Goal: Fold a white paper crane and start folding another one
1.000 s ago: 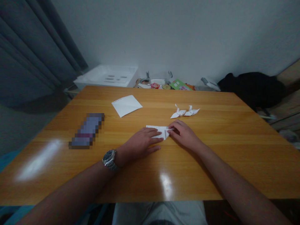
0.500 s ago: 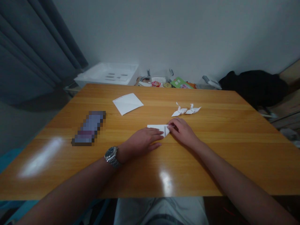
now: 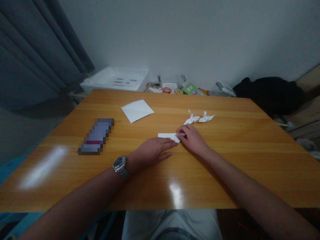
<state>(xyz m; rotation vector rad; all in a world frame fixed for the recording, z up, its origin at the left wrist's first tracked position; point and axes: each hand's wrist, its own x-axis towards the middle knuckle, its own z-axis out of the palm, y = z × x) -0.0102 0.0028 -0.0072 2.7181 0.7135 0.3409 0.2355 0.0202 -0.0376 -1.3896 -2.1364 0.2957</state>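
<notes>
A small folded piece of white paper (image 3: 166, 135) lies on the wooden table between my hands. My left hand (image 3: 157, 149) rests flat with fingers stretched, its fingertips pressing on the paper's near side. On the paper's right end, my right hand (image 3: 190, 136) pinches the edge between thumb and fingers. Part of the paper is hidden under both hands. Just beyond my right hand stand two white folded paper birds, a left one (image 3: 192, 119) and a right one (image 3: 206, 117), side by side and nearly touching.
A white sheet (image 3: 137, 111) with punched holes along one edge lies toward the back left. A blurred-out phone (image 3: 97, 136) is on the left of the table (image 3: 212, 190). Behind the far edge are a white foam tray (image 3: 117, 78), small packets and a black cloth heap (image 3: 270, 95).
My right hand has shifted slightly left over the paper, and my left fingertips reach a little farther right. The paper's right part now looks flatter.
</notes>
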